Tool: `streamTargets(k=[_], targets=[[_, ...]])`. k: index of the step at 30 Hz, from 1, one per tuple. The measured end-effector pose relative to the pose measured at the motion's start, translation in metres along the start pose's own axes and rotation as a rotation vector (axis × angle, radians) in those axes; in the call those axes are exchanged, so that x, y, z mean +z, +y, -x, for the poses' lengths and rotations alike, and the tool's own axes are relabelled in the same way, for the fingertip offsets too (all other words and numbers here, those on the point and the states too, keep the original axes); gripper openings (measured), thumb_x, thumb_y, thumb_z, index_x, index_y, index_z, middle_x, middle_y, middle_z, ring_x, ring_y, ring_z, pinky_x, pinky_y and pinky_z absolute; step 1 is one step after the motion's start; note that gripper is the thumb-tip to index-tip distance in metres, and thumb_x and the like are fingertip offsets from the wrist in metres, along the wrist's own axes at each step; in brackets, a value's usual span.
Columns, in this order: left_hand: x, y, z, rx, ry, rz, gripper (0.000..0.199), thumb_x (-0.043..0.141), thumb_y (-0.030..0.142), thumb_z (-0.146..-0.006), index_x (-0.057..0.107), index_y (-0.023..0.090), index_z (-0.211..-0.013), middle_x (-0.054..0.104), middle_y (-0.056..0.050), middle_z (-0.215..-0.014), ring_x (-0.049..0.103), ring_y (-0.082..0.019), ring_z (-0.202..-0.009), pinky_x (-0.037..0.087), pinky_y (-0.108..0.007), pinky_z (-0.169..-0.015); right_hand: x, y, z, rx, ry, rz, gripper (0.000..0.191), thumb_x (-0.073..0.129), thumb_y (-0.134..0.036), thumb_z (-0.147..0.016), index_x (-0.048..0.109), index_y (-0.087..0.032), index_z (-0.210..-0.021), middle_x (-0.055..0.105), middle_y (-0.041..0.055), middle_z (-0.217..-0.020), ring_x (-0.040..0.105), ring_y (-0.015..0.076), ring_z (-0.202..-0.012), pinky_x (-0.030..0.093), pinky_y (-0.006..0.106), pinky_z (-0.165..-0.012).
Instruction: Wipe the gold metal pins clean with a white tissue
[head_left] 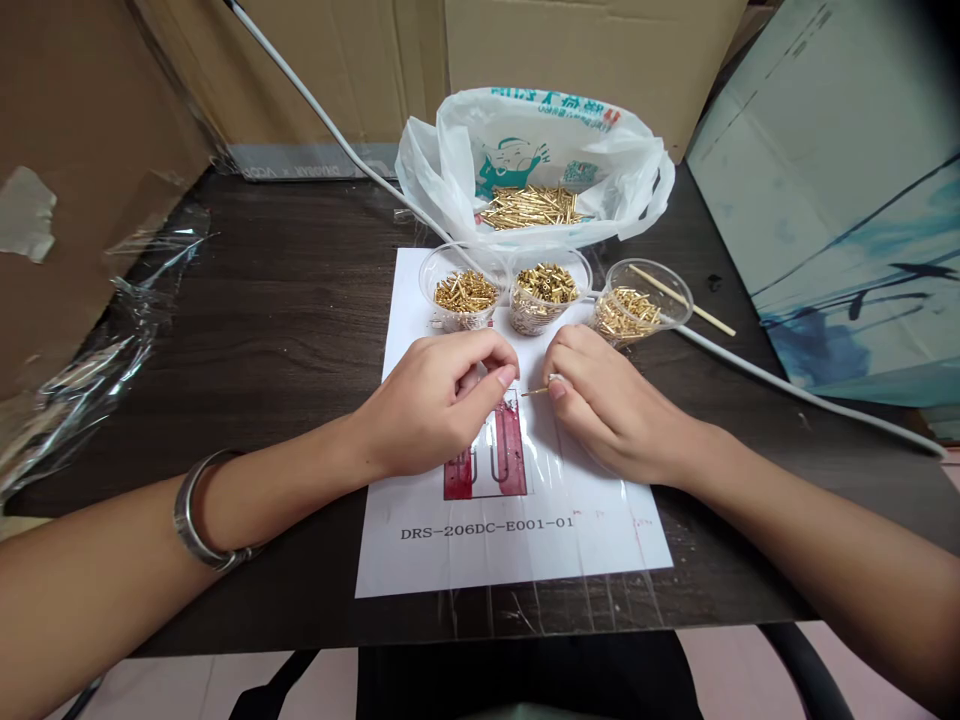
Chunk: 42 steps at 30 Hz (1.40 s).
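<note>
Over the printed paper sheet [420,560], my right hand [611,405] is closed on a thin brass pin [535,392], whose tip points left. My left hand [442,400] faces it with thumb and forefinger pinched; whatever lies between those fingertips is too small or hidden to name. A red-stained diagram on the sheet is partly covered by my left hand. Just beyond my hands stand a left plastic cup [463,318], a middle plastic cup [551,312] and a right plastic cup [637,330], all holding small brass pieces.
Behind the cups, a white plastic bag [435,180] lies open with many long brass pins [532,207] inside. A thin stick [712,320] leans in the right cup. A white cable [810,397] crosses the dark table [285,370]. Cardboard [585,60] walls the back.
</note>
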<state>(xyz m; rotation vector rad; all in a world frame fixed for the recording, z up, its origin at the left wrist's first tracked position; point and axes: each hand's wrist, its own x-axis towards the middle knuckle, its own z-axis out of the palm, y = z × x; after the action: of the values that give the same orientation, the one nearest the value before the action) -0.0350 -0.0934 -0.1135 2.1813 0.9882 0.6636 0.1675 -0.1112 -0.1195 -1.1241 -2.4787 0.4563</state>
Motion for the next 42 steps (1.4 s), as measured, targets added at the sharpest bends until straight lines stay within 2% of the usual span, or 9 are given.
streamTargets(k=[5,16,24,29,33,37,42], targets=[[0.0,-0.003,0.0,0.079,-0.087,-0.007,0.015,0.053,0.023,-0.088,0.066,0.017,-0.089,0.062,0.003,-0.068,0.048,-0.006,-0.057,0.038,-0.02,-0.056,0.0,0.002,0.001,-0.001,0.05,-0.117,0.021,0.027,-0.025,-0.093,0.038,-0.019,-0.076,0.04,0.0046,-0.079,0.037,0.0181,-0.076,0.032,0.035,-0.071],[0.001,-0.003,0.001,0.063,-0.06,0.004,0.016,0.052,0.025,-0.089,0.065,0.016,-0.087,0.062,0.001,-0.069,0.05,-0.008,-0.058,0.038,-0.021,-0.055,0.002,0.003,0.003,0.0,0.047,-0.183,0.023,0.026,-0.028,-0.096,0.039,-0.018,-0.08,0.041,0.0043,-0.084,0.037,0.0171,-0.08,0.034,0.035,-0.075],[0.001,-0.004,0.001,0.094,-0.052,-0.005,0.017,0.051,0.023,-0.089,0.066,0.015,-0.088,0.065,-0.001,-0.075,0.055,-0.01,-0.065,0.041,-0.022,-0.062,0.003,-0.001,-0.002,0.002,0.024,-0.175,0.024,0.025,-0.027,-0.095,0.042,-0.017,-0.081,0.042,0.0054,-0.084,0.038,0.0166,-0.078,0.035,0.034,-0.074],[0.001,-0.004,0.001,0.037,-0.039,-0.007,0.016,0.053,0.026,-0.088,0.065,0.016,-0.087,0.062,0.001,-0.07,0.051,-0.009,-0.059,0.038,-0.021,-0.055,0.001,0.002,0.005,0.053,0.17,-0.196,0.022,0.032,-0.028,-0.093,0.045,-0.017,-0.079,0.047,0.003,-0.077,0.043,0.0143,-0.072,0.035,0.031,-0.067],[-0.001,-0.004,0.001,-0.019,-0.037,-0.012,0.016,0.054,0.028,-0.088,0.066,0.017,-0.088,0.061,0.001,-0.068,0.049,-0.009,-0.057,0.035,-0.022,-0.052,-0.003,0.002,0.011,0.076,0.278,-0.179,0.01,0.043,-0.018,-0.086,0.052,-0.016,-0.084,0.052,-0.0002,-0.073,0.047,0.0112,-0.066,0.037,0.027,-0.064],[-0.001,-0.004,0.001,-0.023,-0.028,-0.022,0.016,0.056,0.029,-0.087,0.066,0.017,-0.087,0.059,0.001,-0.065,0.046,-0.009,-0.054,0.034,-0.021,-0.05,-0.004,-0.001,0.013,0.046,0.308,-0.13,0.013,0.057,-0.021,-0.081,0.059,-0.016,-0.093,0.059,-0.0004,-0.074,0.05,0.01,-0.062,0.04,0.025,-0.061],[0.0,-0.003,0.001,-0.019,-0.032,-0.016,0.015,0.058,0.03,-0.085,0.066,0.017,-0.086,0.05,0.004,-0.055,0.038,-0.007,-0.047,0.031,-0.021,-0.046,-0.002,-0.001,0.011,0.006,0.293,-0.108,0.007,0.058,-0.021,-0.085,0.065,-0.019,-0.086,0.065,-0.0005,-0.073,0.052,0.009,-0.057,0.04,0.025,-0.056]])
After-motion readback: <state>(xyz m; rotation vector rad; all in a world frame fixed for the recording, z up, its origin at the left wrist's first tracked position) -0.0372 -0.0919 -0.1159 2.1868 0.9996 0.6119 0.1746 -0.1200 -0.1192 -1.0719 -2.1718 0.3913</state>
